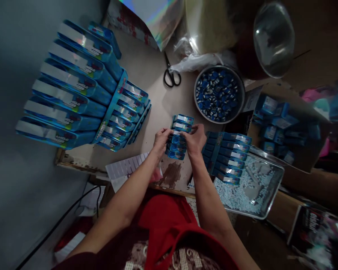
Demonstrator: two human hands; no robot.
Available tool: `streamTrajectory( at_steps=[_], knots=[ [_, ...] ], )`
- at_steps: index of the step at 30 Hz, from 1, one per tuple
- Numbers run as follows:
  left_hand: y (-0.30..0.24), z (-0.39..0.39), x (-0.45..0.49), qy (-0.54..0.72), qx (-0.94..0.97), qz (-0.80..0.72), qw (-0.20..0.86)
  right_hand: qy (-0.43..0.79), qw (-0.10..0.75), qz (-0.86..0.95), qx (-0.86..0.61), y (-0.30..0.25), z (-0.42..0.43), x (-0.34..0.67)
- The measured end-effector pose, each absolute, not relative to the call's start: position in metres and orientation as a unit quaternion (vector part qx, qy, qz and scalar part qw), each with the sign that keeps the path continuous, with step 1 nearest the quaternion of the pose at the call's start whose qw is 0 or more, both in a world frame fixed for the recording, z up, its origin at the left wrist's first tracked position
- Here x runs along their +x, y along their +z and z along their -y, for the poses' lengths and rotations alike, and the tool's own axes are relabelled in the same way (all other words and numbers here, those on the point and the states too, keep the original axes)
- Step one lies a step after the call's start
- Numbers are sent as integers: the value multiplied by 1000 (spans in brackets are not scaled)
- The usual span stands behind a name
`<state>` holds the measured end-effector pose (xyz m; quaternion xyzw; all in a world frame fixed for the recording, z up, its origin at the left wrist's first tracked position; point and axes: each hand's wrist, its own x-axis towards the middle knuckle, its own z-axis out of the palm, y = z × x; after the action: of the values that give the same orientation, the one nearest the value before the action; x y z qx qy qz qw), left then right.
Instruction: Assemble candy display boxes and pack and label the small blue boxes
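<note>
Your left hand (161, 139) and right hand (195, 139) meet over a small blue card (178, 139) of packets at the middle of the table (154, 78), each pinching one side edge of it with the fingertips, thumbs on top. The card lies flat, its far end at the top showing silver labels, its near end just above a brown stain on the tabletop. It looks light and thin, likely stiff enough to keep its shape but easy to crease, and the glossy packets may slip, so the bare side edges where you already grip seem the safest hold. Just right of your right hand lies a second blue card (225, 157), partly resting on a metal tray (274, 195) of pale bits. Beyond the hands stands a round bowl (239, 108) of blue caps, with scissors (171, 75) to its left. Stacks of larger blue cards (70, 86) fan out at far left against a grey wall. A cardboard box (295, 101) of blue packs sits right. The room is dim and the table crowded.
</note>
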<state>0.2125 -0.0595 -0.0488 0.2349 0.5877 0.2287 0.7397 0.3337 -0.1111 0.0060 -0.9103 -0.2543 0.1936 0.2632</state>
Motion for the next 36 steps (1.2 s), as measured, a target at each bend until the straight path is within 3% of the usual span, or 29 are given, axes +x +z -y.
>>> streamTrajectory(
  at_steps=[4, 8, 14, 17, 22, 26, 32, 36],
  knots=[
    [-60, 61, 218, 238, 281, -662, 653, 208, 283, 207, -913, -9, 120, 343],
    [-61, 68, 176, 182, 534, -635, 528, 276, 347, 195, -875, -17, 125, 347],
    [-67, 93, 67, 38, 732, -573, 367, 168, 335, 278, -885, 12, 155, 320],
    [-74, 101, 39, -11, 750, -570, 335, 201, 336, 339, -855, 18, 191, 281],
    [-59, 127, -17, 31, 750, -601, 272, 398, 172, 441, -786, -14, 250, 215],
    [-44, 170, -79, 72, 647, -738, 178, 430, 92, 397, -806, -44, 260, 183],
    [-40, 209, -105, 42, 443, -826, 345, 422, 75, 351, -833, -55, 249, 176],
    [-31, 208, -103, 40, 448, -829, 332, 421, 93, 358, -828, -57, 246, 182]
  ],
)
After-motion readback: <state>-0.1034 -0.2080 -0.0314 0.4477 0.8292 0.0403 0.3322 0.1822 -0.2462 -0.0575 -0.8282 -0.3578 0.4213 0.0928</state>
